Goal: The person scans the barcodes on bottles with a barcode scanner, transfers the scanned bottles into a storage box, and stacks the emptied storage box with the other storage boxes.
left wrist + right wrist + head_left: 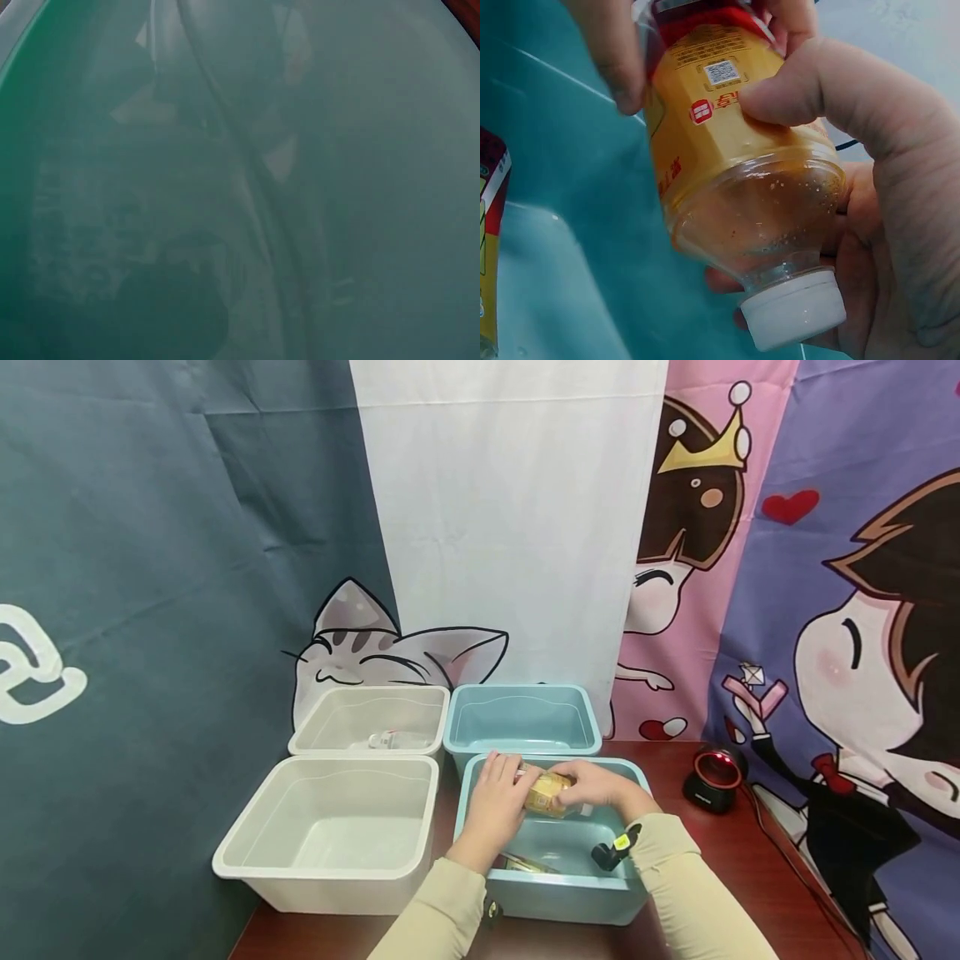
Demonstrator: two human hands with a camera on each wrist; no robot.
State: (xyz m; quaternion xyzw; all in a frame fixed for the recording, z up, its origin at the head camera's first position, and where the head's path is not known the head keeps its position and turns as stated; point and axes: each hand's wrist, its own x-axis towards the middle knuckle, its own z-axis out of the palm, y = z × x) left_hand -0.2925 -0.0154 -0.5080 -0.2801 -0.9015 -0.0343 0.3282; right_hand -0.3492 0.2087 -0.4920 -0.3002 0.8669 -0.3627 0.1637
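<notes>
A clear plastic drink bottle (pixel 727 142) with a yellow and red label and white cap is held tilted over the front blue bin (pixel 558 881). My right hand (pixel 592 783) grips it near the cap end, thumb across the label beside a QR code. At the base end my left hand (pixel 497 802) holds the bottle, its thumb and fingertips on either side. Another item with a yellow and red label (pixel 491 240) lies in the same bin, partly cut off. The left wrist view shows mostly the bluish-green bin wall (pixel 390 187), close up and blurred.
A white bin (pixel 330 872) stands to the left. Behind are another white bin (pixel 315 745), with a clear bottle (pixel 397 740) lying in it, and a blue bin (pixel 522 693). A black scanner (pixel 712 781) glows red on the table at right, its cable trailing forward.
</notes>
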